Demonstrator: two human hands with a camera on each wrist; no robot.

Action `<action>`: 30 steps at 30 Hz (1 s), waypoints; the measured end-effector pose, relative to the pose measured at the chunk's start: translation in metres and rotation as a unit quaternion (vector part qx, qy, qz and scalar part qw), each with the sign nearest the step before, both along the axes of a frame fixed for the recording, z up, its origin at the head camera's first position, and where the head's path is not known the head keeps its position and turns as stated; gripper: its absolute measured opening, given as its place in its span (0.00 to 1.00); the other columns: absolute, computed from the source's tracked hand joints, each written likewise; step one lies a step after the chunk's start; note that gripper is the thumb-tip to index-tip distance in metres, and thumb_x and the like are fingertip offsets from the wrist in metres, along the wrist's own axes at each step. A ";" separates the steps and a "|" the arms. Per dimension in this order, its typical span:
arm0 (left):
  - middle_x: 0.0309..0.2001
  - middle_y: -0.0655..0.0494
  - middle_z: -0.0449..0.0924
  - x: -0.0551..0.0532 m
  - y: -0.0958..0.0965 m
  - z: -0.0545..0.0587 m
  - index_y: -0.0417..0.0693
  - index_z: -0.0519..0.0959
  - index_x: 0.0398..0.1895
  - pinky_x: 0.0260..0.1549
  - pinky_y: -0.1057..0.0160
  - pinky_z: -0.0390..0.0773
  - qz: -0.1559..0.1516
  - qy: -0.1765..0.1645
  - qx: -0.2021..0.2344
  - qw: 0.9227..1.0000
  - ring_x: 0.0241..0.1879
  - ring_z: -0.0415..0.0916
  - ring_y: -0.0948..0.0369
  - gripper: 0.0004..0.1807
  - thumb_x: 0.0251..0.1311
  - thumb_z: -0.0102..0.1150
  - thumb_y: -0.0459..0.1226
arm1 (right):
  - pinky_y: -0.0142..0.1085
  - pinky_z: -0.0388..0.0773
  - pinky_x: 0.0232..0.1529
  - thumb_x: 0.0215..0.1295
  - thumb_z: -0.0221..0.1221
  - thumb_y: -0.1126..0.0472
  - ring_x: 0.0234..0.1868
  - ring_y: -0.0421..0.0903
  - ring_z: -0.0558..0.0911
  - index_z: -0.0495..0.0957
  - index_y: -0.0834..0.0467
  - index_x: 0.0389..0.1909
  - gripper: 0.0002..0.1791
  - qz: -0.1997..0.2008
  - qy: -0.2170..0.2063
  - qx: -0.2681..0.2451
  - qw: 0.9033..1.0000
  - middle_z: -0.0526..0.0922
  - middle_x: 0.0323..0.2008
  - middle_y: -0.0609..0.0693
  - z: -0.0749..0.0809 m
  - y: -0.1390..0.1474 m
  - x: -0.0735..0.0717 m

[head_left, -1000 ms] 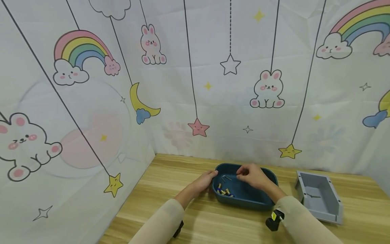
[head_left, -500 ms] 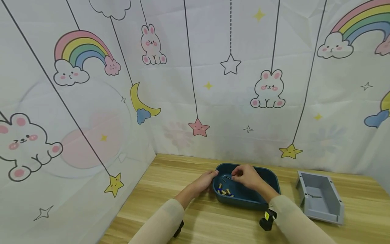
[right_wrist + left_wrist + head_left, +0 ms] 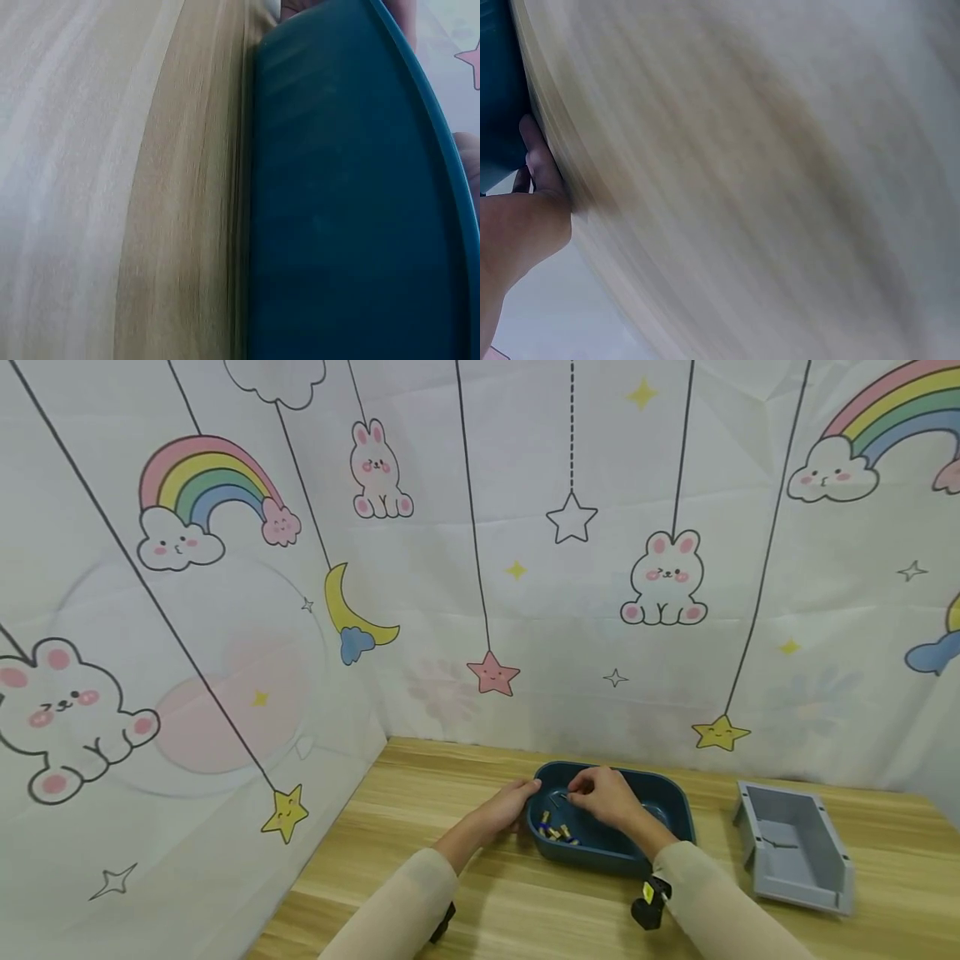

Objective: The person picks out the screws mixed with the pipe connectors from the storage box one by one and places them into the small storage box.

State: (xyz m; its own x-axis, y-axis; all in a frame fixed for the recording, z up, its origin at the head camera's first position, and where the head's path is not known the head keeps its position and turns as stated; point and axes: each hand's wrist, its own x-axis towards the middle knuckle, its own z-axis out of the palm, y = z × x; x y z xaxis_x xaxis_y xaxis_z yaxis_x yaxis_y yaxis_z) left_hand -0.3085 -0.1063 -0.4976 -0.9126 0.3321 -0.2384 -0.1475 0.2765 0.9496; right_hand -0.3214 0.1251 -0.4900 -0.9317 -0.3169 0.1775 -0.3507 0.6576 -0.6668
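In the head view a dark blue tub (image 3: 600, 858) stands on the table. My left hand (image 3: 504, 807) grips its left end, thumb at the rim and fingers along the outer wall. Inside the tub my right hand (image 3: 609, 795) reaches down, thumb and fingertips pinching a thin metal piece (image 3: 564, 796) that looks like a hex key. Another thin metal piece (image 3: 555, 802) lies close by. Several short brass-coloured pieces (image 3: 555, 832) with blue bands lie in the near left corner. The right wrist view shows mostly the tub's side (image 3: 337, 195), which hides most of the right hand.
A grey open-fronted bin (image 3: 802, 893) stands to the right of the tub, with one thin bent metal piece (image 3: 780, 843) in it. The wooden table (image 3: 420, 777) meets a printed cloth wall (image 3: 435, 568) at the back and left.
My right hand has moved left and slightly down inside the tub, its fingertips coming to the thin metal piece. My left hand stays on the tub's left end.
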 end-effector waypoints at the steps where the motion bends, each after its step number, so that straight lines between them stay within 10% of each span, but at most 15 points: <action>1: 0.47 0.52 0.81 0.000 0.000 0.000 0.43 0.71 0.73 0.33 0.64 0.73 0.000 0.000 -0.002 1.000 0.37 0.76 0.60 0.32 0.82 0.44 0.57 | 0.44 0.83 0.40 0.66 0.72 0.64 0.34 0.41 0.82 0.89 0.60 0.40 0.05 -0.003 0.000 0.003 1.000 0.86 0.32 0.45 0.000 -0.001 0.000; 30: 0.60 0.49 0.77 0.002 -0.001 0.001 0.42 0.72 0.73 0.43 0.56 0.74 -0.004 0.014 -0.019 1.000 0.54 0.73 0.54 0.34 0.82 0.43 0.58 | 0.43 0.81 0.38 0.63 0.72 0.67 0.31 0.41 0.79 0.88 0.58 0.35 0.02 -0.004 0.027 0.069 0.997 0.83 0.29 0.44 -0.011 -0.010 0.000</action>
State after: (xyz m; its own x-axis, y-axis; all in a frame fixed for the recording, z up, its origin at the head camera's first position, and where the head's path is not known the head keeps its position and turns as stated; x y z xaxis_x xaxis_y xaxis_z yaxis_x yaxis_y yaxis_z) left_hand -0.3068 -0.1073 -0.4964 -0.9160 0.3313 -0.2262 -0.1192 0.3136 0.9421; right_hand -0.3218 0.1154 -0.5014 -0.9246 -0.3343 0.1827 -0.3780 0.7451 -0.5495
